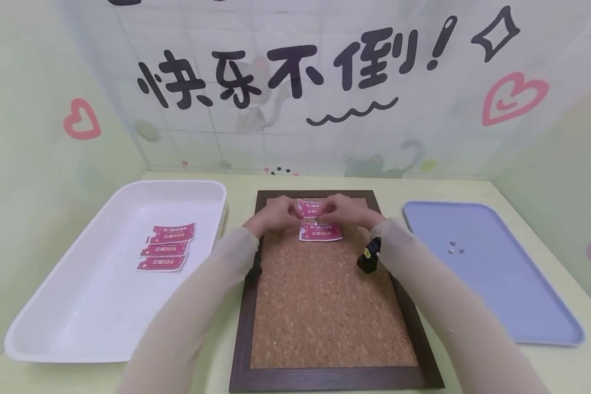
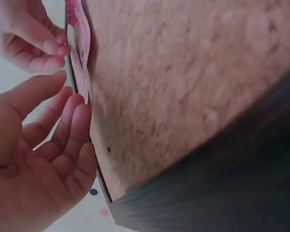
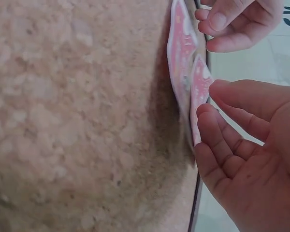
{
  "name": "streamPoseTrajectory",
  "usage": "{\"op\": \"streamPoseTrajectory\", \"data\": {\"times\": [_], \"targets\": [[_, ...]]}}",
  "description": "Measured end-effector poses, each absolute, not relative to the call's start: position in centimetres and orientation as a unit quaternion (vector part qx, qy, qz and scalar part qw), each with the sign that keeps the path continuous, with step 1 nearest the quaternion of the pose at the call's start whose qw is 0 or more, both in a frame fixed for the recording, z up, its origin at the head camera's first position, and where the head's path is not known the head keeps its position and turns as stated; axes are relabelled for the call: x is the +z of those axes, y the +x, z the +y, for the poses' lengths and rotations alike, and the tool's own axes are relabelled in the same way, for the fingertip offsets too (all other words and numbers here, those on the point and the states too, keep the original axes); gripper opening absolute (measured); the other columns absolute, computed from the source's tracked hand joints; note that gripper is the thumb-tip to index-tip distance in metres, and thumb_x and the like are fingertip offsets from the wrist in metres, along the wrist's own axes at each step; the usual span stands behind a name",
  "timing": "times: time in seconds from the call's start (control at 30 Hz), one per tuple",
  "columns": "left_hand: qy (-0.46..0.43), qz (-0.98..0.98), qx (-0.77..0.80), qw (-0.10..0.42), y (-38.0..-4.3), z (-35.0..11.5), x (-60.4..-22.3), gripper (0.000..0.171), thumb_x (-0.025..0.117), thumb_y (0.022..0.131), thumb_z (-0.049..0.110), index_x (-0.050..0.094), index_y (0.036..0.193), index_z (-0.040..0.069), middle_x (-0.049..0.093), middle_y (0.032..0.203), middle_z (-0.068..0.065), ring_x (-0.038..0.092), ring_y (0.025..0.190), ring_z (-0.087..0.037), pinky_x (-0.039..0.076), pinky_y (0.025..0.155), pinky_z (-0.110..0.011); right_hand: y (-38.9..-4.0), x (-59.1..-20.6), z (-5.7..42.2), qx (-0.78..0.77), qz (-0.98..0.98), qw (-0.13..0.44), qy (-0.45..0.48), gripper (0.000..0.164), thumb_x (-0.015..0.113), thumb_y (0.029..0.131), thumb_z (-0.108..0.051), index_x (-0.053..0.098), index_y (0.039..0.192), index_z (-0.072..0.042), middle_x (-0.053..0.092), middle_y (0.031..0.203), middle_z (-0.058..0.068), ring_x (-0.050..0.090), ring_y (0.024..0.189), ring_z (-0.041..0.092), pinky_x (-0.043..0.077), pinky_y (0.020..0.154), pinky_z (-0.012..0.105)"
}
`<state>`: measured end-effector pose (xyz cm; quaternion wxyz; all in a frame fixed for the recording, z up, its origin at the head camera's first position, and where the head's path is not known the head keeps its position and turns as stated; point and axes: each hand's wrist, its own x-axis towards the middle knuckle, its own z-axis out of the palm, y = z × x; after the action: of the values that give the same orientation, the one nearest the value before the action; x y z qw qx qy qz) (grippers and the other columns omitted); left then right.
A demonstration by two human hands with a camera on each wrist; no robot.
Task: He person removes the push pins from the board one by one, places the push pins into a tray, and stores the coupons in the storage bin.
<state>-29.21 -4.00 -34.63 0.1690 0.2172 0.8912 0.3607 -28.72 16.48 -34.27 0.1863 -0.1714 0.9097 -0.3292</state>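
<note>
Two red-and-white paper coupons lie one above the other at the top of a cork board (image 1: 325, 306). My left hand (image 1: 279, 212) pinches the left end of the upper coupon (image 1: 309, 208), thumb and fingertips right at its edge. At the other end of that coupon, my right hand (image 1: 347, 210) has its thumb and index finger on the edge, as the right wrist view also shows. The lower coupon (image 1: 320, 234) is just beneath both hands, its edges curling off the cork in the wrist views. A small shiny pin (image 1: 317, 222) shows between the two coupons.
On the left stands a white tray (image 1: 93, 306) with three overlapping coupons (image 1: 164, 249) in it. A blue tray (image 1: 502, 295) at the right holds small metal pins (image 1: 452, 251). The board has a raised dark frame (image 1: 335, 377). A printed wall closes off the back.
</note>
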Motion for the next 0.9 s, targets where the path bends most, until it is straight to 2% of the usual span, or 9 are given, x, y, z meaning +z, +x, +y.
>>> {"op": "streamPoseTrajectory", "data": {"times": [0.2, 0.5, 0.9], "targets": [[0.199, 0.9, 0.353, 0.16, -29.1, -3.2, -35.4, 0.019, 0.069, 0.079, 0.007, 0.065, 0.096, 0.0, 0.06, 0.086, -0.009, 0.052, 0.071, -0.017, 0.041, 0.059, -0.023, -29.2, -35.0, 16.3, -0.33, 0.906, 0.199, -0.175, 0.018, 0.059, 0.089, -0.012, 0.065, 0.103, -0.003, 0.062, 0.096, 0.009, 0.054, 0.081, 0.019, 0.044, 0.07, 0.027], [0.172, 0.9, 0.364, 0.166, -28.8, -2.8, -35.7, 0.019, 0.07, 0.077, 0.005, 0.063, 0.093, -0.001, 0.059, 0.08, -0.009, 0.051, 0.064, -0.016, 0.039, 0.054, -0.023, -29.4, -35.8, 16.2, -0.341, 0.903, 0.201, -0.167, 0.013, 0.06, 0.088, -0.012, 0.064, 0.098, -0.003, 0.061, 0.092, 0.008, 0.054, 0.078, 0.019, 0.044, 0.068, 0.025], [0.162, 0.915, 0.326, 0.177, -29.1, -2.2, -35.3, 0.021, 0.071, 0.077, 0.004, 0.061, 0.095, -0.001, 0.059, 0.086, -0.009, 0.055, 0.078, -0.021, 0.044, 0.064, -0.027, -29.5, -36.0, 16.0, -0.335, 0.907, 0.19, -0.171, 0.008, 0.06, 0.087, -0.007, 0.062, 0.093, -0.002, 0.059, 0.088, 0.009, 0.053, 0.075, 0.018, 0.044, 0.065, 0.024]]}}
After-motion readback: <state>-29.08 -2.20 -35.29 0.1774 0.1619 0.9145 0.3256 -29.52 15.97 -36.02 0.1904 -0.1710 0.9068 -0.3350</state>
